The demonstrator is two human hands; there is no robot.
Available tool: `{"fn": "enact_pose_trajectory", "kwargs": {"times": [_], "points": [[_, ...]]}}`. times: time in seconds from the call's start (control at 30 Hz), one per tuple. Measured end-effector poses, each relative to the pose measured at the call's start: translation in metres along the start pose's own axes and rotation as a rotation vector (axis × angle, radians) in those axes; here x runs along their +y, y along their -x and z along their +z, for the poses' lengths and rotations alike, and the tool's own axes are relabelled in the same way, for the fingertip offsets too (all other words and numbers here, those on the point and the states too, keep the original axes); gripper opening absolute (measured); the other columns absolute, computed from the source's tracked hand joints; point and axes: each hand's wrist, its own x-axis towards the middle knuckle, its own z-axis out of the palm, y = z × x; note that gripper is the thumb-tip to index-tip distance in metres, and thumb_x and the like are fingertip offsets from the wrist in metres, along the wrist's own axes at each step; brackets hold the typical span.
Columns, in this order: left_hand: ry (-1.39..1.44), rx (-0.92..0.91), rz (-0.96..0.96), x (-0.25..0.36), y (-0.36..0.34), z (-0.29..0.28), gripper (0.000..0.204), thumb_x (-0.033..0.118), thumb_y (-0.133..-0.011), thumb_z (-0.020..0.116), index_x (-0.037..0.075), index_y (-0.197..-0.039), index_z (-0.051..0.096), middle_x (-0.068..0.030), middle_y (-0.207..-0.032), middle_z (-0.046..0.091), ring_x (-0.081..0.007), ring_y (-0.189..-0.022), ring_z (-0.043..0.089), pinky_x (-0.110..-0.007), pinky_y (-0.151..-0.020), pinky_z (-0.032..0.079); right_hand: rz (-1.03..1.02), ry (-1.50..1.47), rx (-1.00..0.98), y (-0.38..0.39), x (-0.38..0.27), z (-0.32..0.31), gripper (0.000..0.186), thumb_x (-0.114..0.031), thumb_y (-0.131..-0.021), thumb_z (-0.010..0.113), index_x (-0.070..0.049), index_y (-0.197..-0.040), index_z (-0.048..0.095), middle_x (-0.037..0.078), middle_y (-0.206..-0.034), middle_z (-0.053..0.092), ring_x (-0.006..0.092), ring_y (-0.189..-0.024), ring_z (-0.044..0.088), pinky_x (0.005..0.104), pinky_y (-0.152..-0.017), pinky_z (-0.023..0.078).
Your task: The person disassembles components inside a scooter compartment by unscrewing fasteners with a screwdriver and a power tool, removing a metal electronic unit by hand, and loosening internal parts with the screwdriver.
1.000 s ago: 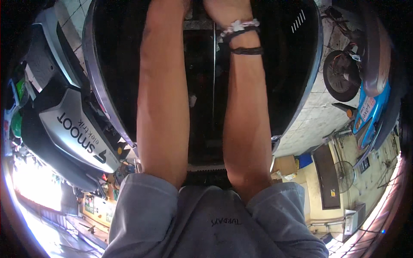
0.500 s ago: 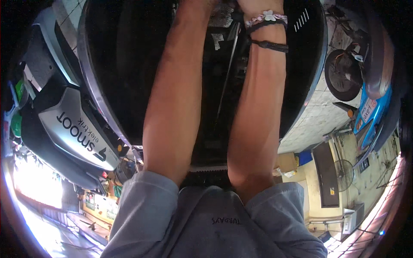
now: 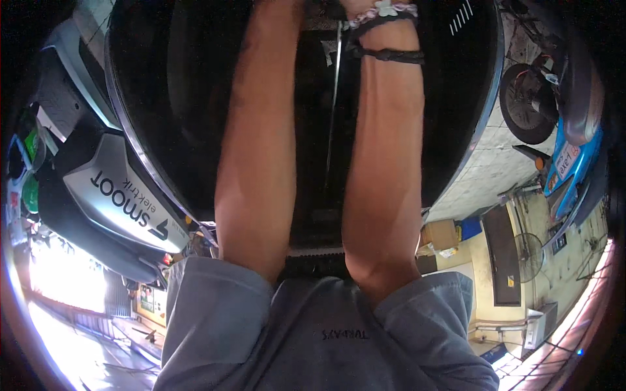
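Both my forearms reach up through the middle of the view over a large black, glossy-edged body with a curved pale rim (image 3: 138, 153). My left forearm (image 3: 261, 130) runs out past the top edge, so my left hand is outside the picture. Bracelets (image 3: 385, 16) circle my right wrist, one pink and white, others black; beyond them my right hand is cut off by the top edge. A thin, shiny metal rod (image 3: 335, 91) stands between the forearms, its upper end close to my right wrist. Beside it lies a small silvery patch (image 3: 327, 52). Whatever my fingers touch is hidden.
A silver and black scooter (image 3: 124, 189) stands close on the left. To the right are a blue scooter (image 3: 566, 159) and a black wheel (image 3: 527, 104) on pale paving. Cardboard boxes (image 3: 440, 236) and a fan (image 3: 528, 254) are by a yellowish wall.
My forearms have shifted slightly left in the view, and my right wrist sits higher, nearer the top edge. The metal rod now appears more upright. The surroundings have shifted a little.
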Motion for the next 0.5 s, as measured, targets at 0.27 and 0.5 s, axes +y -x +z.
{"fn": "enact_pose_trajectory", "kwargs": {"times": [0.27, 0.5], "points": [[-0.239, 0.001, 0.314, 0.01, 0.006, -0.006, 0.022, 0.011, -0.095, 0.06, -0.004, -0.107, 0.072, -0.0121, -0.108, 0.073, -0.0231, -0.103, 0.067, -0.032, -0.096, 0.051, -0.061, 0.076, -0.1, -0.002, -0.004, -0.002, 0.014, -0.011, -0.083, 0.061, -0.003, -0.076, 0.07, 0.015, -0.071, 0.069, 0.0308, -0.065, 0.069, 0.0445, -0.064, 0.053], [0.092, 0.204, -0.01, 0.019, 0.018, 0.016, 0.022, 0.015, -0.097, 0.065, -0.003, -0.104, 0.075, -0.0095, -0.104, 0.074, -0.0186, -0.096, 0.069, -0.03, -0.091, 0.053, -0.004, -0.009, -0.093, 0.004, 0.003, 0.002, 0.011, -0.008, -0.081, 0.061, -0.002, -0.077, 0.069, 0.017, -0.074, 0.069, 0.0321, -0.068, 0.069, 0.0438, -0.066, 0.053]]}}
